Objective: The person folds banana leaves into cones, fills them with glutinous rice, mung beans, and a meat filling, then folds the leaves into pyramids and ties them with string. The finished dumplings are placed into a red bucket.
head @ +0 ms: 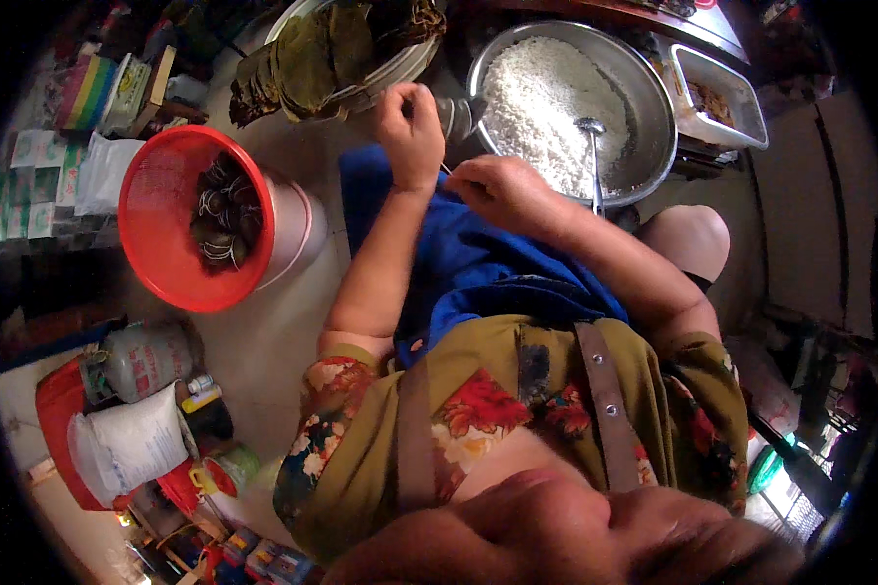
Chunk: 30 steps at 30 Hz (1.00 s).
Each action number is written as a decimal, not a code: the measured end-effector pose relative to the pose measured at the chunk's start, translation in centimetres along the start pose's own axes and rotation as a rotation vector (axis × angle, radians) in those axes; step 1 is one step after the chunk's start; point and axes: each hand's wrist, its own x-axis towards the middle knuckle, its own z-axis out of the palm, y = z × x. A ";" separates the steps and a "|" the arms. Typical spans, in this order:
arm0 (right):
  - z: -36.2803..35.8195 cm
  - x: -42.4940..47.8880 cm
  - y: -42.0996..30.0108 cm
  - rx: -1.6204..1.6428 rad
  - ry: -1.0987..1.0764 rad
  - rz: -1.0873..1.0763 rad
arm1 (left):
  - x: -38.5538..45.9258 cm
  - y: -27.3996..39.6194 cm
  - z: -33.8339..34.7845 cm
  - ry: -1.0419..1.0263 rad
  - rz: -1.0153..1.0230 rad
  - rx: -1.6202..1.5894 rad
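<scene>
My left hand (pixel 412 131) is raised with its fingers curled, beside the basin and just below the pile of long dark leaves (pixel 314 62). My right hand (pixel 499 189) is lower and to the right, near the basin's rim, its fingers pinched on a thin pale string (pixel 445 169) that runs towards my left wrist. Whether my left fingers hold anything cannot be made out. A wide metal basin (pixel 655 95) contains white rice (pixel 534 110) and a metal spoon (pixel 596 164). Several dark leaf-wrapped bundles tied with string (pixel 227 212) lie inside a red plastic bucket (pixel 154 241).
At the upper right stands a clear plastic container (pixel 746 117) with brown food in it. A blue cloth (pixel 475 248) covers my lap. A grey gas cylinder (pixel 150 360) and a white sack (pixel 135 439) are at the lower left. Boxes and packets line the left side.
</scene>
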 end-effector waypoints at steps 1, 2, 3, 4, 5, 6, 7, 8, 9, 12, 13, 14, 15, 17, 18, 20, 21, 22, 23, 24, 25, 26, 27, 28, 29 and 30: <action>-1.6 0.3 -0.6 -0.145 -0.070 -0.015 | -1.0 -0.6 -0.7 -0.036 0.141 0.078; -3.1 0.6 -1.3 -0.288 -0.140 -0.031 | -2.0 -0.7 -1.6 -0.095 0.193 0.080; -4.3 0.8 -2.1 -0.381 -0.153 -0.021 | -3.4 -0.7 -2.3 -0.142 0.155 0.112; -5.0 0.6 -2.4 -0.470 -0.166 -0.008 | -5.0 -0.3 -3.1 -0.194 0.115 0.147; -4.8 0.1 -1.6 -0.399 -0.187 -0.003 | -6.7 0.4 -4.0 -0.241 0.145 0.183; -4.1 -0.8 -0.8 -0.298 -0.193 -0.005 | -8.4 1.3 -4.8 -0.289 0.178 0.216; -3.1 -1.7 0.2 -0.191 -0.205 -0.020 | -10.2 2.1 -5.4 -0.266 0.171 0.165; -2.0 -2.8 1.1 -0.093 -0.216 -0.024 | -11.9 2.5 -5.8 -0.245 0.164 0.101; -0.5 -4.1 1.9 -0.018 -0.193 -0.061 | -13.4 2.7 -6.6 -0.287 0.075 0.081; 2.1 -7.7 2.6 0.086 -0.291 0.067 | -14.3 2.3 -10.1 -0.620 -0.101 -0.023; 2.2 -7.9 2.6 0.123 -0.300 0.066 | -13.5 2.9 -11.3 -0.688 -0.247 -0.084; 2.2 -8.1 2.5 0.160 -0.308 0.067 | -13.5 2.3 -11.7 -0.661 -0.440 -0.051; 2.2 -8.2 2.4 0.196 -0.310 0.070 | -12.2 2.2 -12.0 -0.751 -0.496 0.045; 2.4 -7.9 2.5 0.212 -0.329 0.008 | -9.3 2.4 -11.3 -0.932 -0.494 0.258; 2.5 -7.7 2.4 0.218 -0.342 -0.028 | -8.4 2.3 -10.7 -1.077 -0.448 0.370; 2.4 -7.3 1.8 0.208 -0.371 -0.035 | -7.2 2.2 -9.3 -1.350 -0.351 0.596; 2.2 -7.3 1.6 0.204 -0.380 -0.033 | -6.8 2.7 -8.5 -1.450 -0.434 0.655; 2.1 -7.3 1.4 0.178 -0.380 -0.053 | -7.3 2.2 -8.5 -1.400 -0.332 0.596; 1.9 -7.4 1.3 0.152 -0.381 -0.074 | -8.0 1.5 -8.5 -1.347 -0.233 0.537; 1.8 -7.5 1.3 0.127 -0.377 -0.090 | -8.3 1.3 -8.4 -1.297 -0.133 0.476; 1.5 -7.4 1.2 0.127 -0.409 -0.111 | -8.7 1.2 -8.5 -1.239 -0.151 0.325; 1.2 -7.3 1.2 0.127 -0.442 -0.133 | -9.1 1.2 -8.7 -1.177 -0.169 0.175; 0.9 -7.1 1.2 0.130 -0.475 -0.157 | -9.4 1.3 -9.0 -1.110 -0.187 0.032; 0.6 -6.9 1.1 0.113 -0.499 -0.187 | -9.7 1.3 -9.3 -1.101 -0.374 -0.120; 0.3 -6.7 0.9 0.095 -0.524 -0.216 | -10.0 1.1 -9.6 -1.080 -0.561 -0.272; 0.1 -6.6 0.8 0.079 -0.553 -0.246 | -10.2 1.0 -10.0 -1.046 -0.748 -0.426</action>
